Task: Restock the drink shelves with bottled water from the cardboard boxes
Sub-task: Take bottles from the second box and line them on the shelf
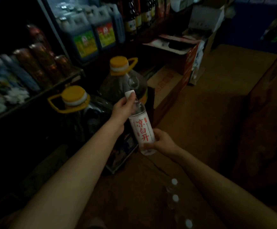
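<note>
One water bottle, frame centre: left hand grips its cap end, right hand grips its base. Three white caps, bottom centre. Two yellow-capped jugs, left of centre.

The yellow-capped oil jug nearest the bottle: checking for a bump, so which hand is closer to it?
Left. The left hand grips the clear white-labelled water bottle at its neck, beside the yellow-capped oil jug; the right hand holds the base, farther off.

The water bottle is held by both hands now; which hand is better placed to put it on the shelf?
Probably the left hand. It grips the water bottle near the cap, and the drink shelf lies on that side. The right hand holds the bottom, farther from the shelf.
</note>
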`<act>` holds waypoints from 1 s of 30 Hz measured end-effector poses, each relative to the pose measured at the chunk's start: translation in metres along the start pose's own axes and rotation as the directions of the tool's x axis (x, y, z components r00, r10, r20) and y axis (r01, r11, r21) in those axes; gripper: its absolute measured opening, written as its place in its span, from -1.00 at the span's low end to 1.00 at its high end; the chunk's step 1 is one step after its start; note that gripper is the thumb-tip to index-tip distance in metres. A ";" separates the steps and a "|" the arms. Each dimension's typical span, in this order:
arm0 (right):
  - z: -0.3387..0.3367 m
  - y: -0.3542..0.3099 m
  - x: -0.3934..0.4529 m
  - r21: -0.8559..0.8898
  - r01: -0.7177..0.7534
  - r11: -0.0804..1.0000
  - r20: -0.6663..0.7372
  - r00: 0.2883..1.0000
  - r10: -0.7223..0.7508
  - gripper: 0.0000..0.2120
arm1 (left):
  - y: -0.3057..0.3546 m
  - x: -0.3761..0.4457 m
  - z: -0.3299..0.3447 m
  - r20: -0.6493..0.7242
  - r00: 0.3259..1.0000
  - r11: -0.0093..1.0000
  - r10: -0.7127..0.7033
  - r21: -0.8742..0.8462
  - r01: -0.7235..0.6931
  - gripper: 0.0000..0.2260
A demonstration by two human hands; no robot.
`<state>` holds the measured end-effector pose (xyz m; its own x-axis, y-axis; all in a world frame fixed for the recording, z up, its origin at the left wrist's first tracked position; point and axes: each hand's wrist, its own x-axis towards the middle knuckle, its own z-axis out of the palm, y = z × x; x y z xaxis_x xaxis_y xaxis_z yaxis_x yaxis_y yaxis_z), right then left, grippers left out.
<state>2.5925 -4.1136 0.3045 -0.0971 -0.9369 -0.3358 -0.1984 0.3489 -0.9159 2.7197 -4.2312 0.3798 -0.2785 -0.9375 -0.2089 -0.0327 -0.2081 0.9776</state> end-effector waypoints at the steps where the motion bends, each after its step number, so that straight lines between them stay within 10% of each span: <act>1: -0.002 -0.024 -0.009 -0.012 0.003 1.000 -0.001 1.000 -0.003 -0.42 | 0.026 -0.008 -0.005 0.020 1.000 1.000 -0.011 0.011 0.010 -0.63; 14: 0.041 -0.323 -0.072 -0.002 0.087 0.996 0.130 0.988 -0.086 -0.40 | 0.322 -0.102 -0.131 0.099 0.995 0.999 -0.003 0.044 -0.001 -0.90; 30: 0.188 -0.440 0.007 -0.028 0.202 0.979 0.281 0.942 -0.187 -0.47 | 0.393 -0.102 -0.292 -0.236 0.963 0.991 0.129 -0.004 -0.134 -0.86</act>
<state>2.8621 -4.2776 0.6640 0.2192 -0.9535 -0.2069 -0.2410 0.1525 -0.9585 3.0153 -4.2989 0.7769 -0.0464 -0.9956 -0.0815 0.0090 -0.0820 0.9966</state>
